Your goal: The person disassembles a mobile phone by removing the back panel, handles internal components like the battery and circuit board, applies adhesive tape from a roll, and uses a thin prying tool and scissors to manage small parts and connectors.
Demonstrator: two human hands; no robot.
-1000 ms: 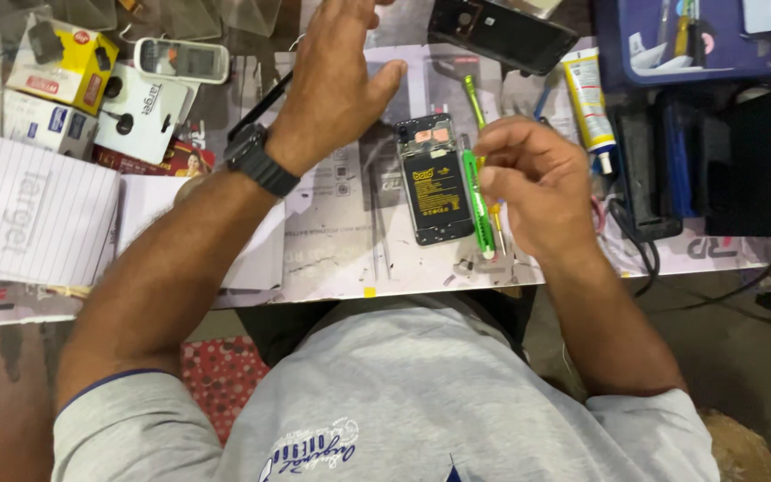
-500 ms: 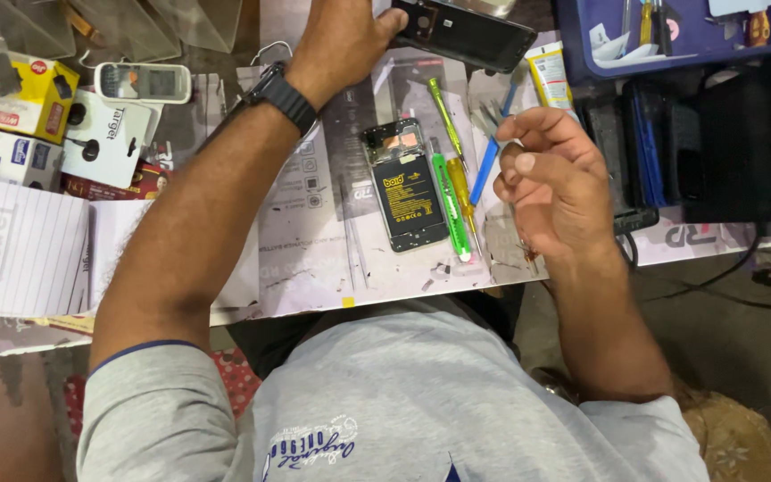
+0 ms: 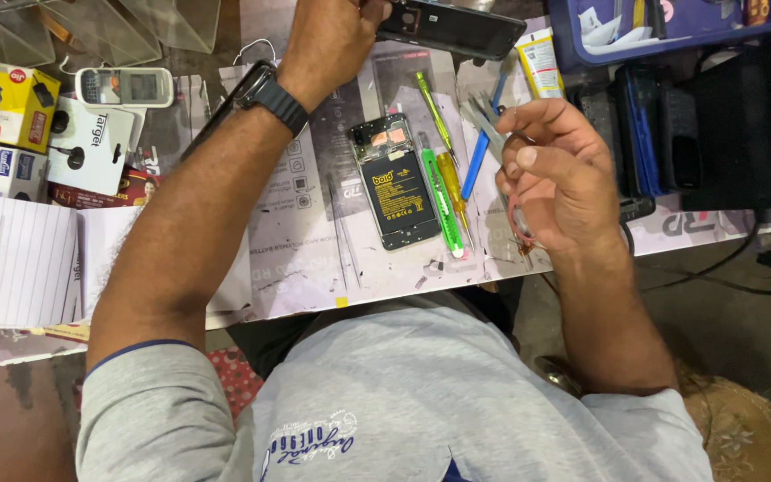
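My left hand reaches to the far edge of the bench and grips one end of a black phone body; a dark watch sits on that wrist. My right hand hovers right of an opened phone and pinches a small metal tool, like scissors or tweezers. The opened phone lies flat with its black battery and circuit board showing. Beside it lie a green-handled screwdriver, a yellow one and a blue tool.
Small product boxes and a white handset with a screen sit at the far left, with lined white paper nearer me. A glue tube, a blue tray and dark devices crowd the right. Cables hang off the right edge.
My left hand has stretched farther away and closed on the black phone body. My right hand has lifted off the green screwdriver and now holds the metal tool.
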